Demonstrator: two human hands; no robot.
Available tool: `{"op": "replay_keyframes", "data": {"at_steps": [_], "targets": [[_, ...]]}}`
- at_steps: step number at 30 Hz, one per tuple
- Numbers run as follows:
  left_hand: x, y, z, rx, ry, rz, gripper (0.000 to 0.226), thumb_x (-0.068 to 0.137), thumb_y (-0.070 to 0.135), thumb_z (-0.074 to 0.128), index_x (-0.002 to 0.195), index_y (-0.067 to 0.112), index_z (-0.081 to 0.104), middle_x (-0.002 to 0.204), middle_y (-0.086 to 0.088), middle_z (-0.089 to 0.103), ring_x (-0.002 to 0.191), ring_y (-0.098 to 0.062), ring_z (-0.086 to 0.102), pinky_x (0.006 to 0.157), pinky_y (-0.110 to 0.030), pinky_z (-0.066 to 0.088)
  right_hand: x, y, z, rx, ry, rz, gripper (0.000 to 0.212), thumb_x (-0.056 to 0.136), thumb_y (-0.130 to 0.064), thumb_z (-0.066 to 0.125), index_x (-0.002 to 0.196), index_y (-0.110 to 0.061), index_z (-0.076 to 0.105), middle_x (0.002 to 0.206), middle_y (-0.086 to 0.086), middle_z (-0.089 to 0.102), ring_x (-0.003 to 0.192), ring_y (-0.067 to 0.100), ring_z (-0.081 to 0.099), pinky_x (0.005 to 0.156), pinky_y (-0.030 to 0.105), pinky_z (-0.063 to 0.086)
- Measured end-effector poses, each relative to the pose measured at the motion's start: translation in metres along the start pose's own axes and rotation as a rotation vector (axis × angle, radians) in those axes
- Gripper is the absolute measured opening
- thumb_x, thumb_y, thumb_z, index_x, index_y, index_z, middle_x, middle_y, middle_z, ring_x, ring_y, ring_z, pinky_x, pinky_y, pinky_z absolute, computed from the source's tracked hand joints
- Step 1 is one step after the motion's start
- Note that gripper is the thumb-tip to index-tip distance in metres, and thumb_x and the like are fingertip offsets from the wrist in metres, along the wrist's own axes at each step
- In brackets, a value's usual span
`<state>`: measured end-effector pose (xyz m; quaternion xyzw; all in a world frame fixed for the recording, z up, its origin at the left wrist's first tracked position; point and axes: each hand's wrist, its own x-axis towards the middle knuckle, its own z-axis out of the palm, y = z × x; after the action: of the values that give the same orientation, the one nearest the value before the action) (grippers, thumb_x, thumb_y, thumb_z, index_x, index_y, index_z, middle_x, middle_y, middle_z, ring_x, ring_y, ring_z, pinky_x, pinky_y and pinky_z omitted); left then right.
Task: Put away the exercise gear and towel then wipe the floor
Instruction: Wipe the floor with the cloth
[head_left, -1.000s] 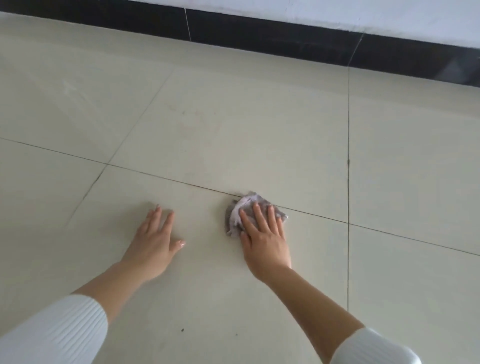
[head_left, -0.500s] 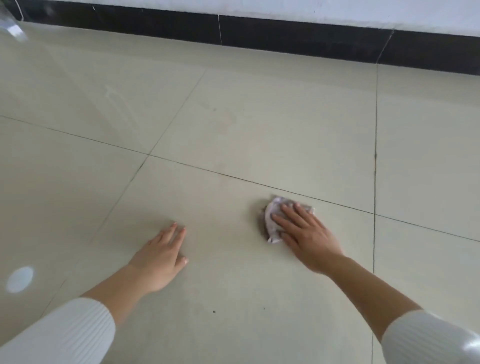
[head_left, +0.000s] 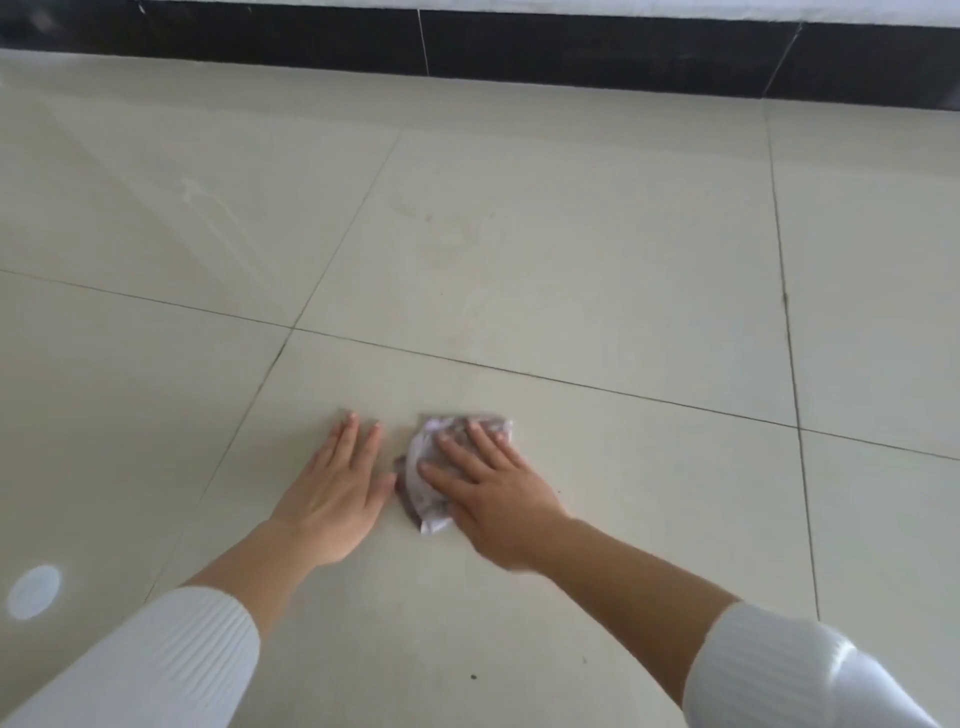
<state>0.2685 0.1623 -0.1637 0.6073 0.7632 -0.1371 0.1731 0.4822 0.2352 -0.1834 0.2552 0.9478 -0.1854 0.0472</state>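
A small crumpled grey-lilac cloth (head_left: 426, 483) lies on the cream tiled floor (head_left: 571, 260). My right hand (head_left: 493, 493) presses flat on top of the cloth, fingers spread and pointing up-left, covering its right half. My left hand (head_left: 337, 493) rests palm down on the bare tile just left of the cloth, its thumb almost touching the cloth's edge. Both forearms are bare below white ribbed sleeves. No exercise gear or towel is in view.
A black skirting strip (head_left: 519, 47) runs along the wall at the top. Dark grout lines cross the floor. A faint smudge (head_left: 431, 218) marks the tile farther ahead, and small dark specks (head_left: 472, 676) lie near my arms. A bright light spot (head_left: 34, 592) reflects at lower left.
My right hand has slid the cloth leftward across the tile until it sits right beside my left hand. The left hand has stayed planted on the floor.
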Motion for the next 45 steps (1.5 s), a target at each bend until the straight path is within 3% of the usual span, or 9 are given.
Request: {"op": "replay_keyframes", "data": {"at_steps": [2, 5, 11, 16, 23, 27, 33, 37, 45], "targets": [[0.015, -0.012, -0.004, -0.033, 0.048, -0.027, 0.074, 0.097, 0.052, 0.017, 0.152, 0.008, -0.007, 0.160, -0.012, -0.010, 0.148, -0.024, -0.005, 0.121, -0.035, 0.003, -0.014, -0.017, 0.007, -0.018, -0.089, -0.169, 0.055, 0.097, -0.042, 0.020, 0.150, -0.033, 0.029, 0.162, -0.001, 0.013, 0.148, 0.031, -0.008, 0.119, 0.049, -0.008], [0.031, -0.027, -0.006, -0.065, 0.115, -0.015, 0.078, 0.095, 0.058, 0.015, 0.151, 0.009, -0.009, 0.160, -0.006, -0.012, 0.148, -0.020, -0.005, 0.120, -0.034, 0.003, -0.023, 0.010, 0.001, -0.081, -0.071, -0.240, 0.049, 0.100, -0.043, 0.028, 0.148, -0.035, 0.035, 0.159, -0.007, 0.025, 0.149, 0.021, 0.007, 0.122, 0.042, 0.008], [0.073, -0.063, -0.008, -0.142, 0.226, 0.036, 0.094, 0.077, 0.067, -0.009, 0.152, 0.009, -0.008, 0.160, -0.005, -0.013, 0.148, -0.017, -0.009, 0.120, -0.031, -0.002, -0.004, 0.098, -0.045, 0.009, 0.102, 0.638, 0.053, 0.099, -0.055, 0.011, 0.150, -0.048, -0.001, 0.157, -0.022, -0.014, 0.148, 0.014, -0.013, 0.121, 0.034, -0.001], [0.123, -0.101, -0.020, -0.092, 0.304, 0.185, 0.086, 0.088, 0.062, 0.008, 0.152, 0.004, 0.008, 0.161, -0.009, 0.003, 0.148, -0.018, 0.000, 0.120, -0.033, 0.002, 0.066, 0.091, -0.062, 0.214, 0.130, 0.970, 0.053, 0.103, -0.044, 0.019, 0.154, -0.040, 0.003, 0.162, -0.009, -0.010, 0.148, 0.027, -0.017, 0.119, 0.042, -0.006], [0.123, -0.104, -0.026, -0.191, 0.365, 0.251, 0.072, 0.091, 0.046, 0.030, 0.148, 0.002, 0.027, 0.157, -0.015, 0.023, 0.146, -0.026, 0.018, 0.118, -0.041, 0.018, 0.074, -0.016, -0.039, 0.118, -0.008, 0.597, 0.054, 0.103, -0.046, 0.021, 0.151, -0.048, -0.003, 0.160, -0.012, -0.017, 0.144, 0.022, -0.028, 0.119, 0.038, -0.015], [0.123, -0.104, -0.030, -0.218, 0.323, 0.242, 0.071, 0.091, 0.045, 0.031, 0.147, 0.001, 0.029, 0.157, -0.015, 0.023, 0.146, -0.028, 0.019, 0.117, -0.044, 0.020, 0.060, -0.094, -0.019, 0.066, -0.108, 0.496, 0.055, 0.100, -0.043, 0.031, 0.153, -0.040, 0.015, 0.163, -0.003, 0.009, 0.149, 0.031, 0.000, 0.118, 0.040, 0.004], [0.123, -0.102, -0.028, -0.209, 0.318, 0.232, 0.071, 0.090, 0.043, 0.032, 0.148, 0.002, 0.028, 0.157, -0.015, 0.022, 0.146, -0.027, 0.018, 0.116, -0.044, 0.020, 0.074, -0.062, -0.029, 0.218, 0.037, 0.862, 0.055, 0.102, -0.050, 0.020, 0.150, -0.045, -0.006, 0.158, -0.014, -0.021, 0.145, 0.014, -0.026, 0.121, 0.033, -0.005], [0.124, -0.102, -0.027, -0.216, 0.327, 0.230, 0.072, 0.090, 0.045, 0.029, 0.149, 0.003, 0.026, 0.158, -0.013, 0.019, 0.147, -0.025, 0.015, 0.117, -0.043, 0.017, 0.094, 0.010, -0.052, 0.285, 0.131, 1.107, 0.056, 0.103, -0.046, 0.021, 0.152, -0.042, -0.006, 0.160, -0.011, -0.018, 0.147, 0.020, -0.019, 0.118, 0.033, -0.009], [0.125, -0.104, -0.023, -0.203, 0.379, 0.220, 0.072, 0.091, 0.047, 0.030, 0.149, 0.003, 0.027, 0.157, -0.014, 0.022, 0.145, -0.027, 0.020, 0.116, -0.042, 0.019, 0.171, 0.091, -0.088, 0.275, 0.074, 1.103, 0.058, 0.100, -0.047, 0.023, 0.152, -0.044, -0.003, 0.162, -0.004, -0.014, 0.147, 0.032, -0.019, 0.118, 0.046, -0.008]]}}
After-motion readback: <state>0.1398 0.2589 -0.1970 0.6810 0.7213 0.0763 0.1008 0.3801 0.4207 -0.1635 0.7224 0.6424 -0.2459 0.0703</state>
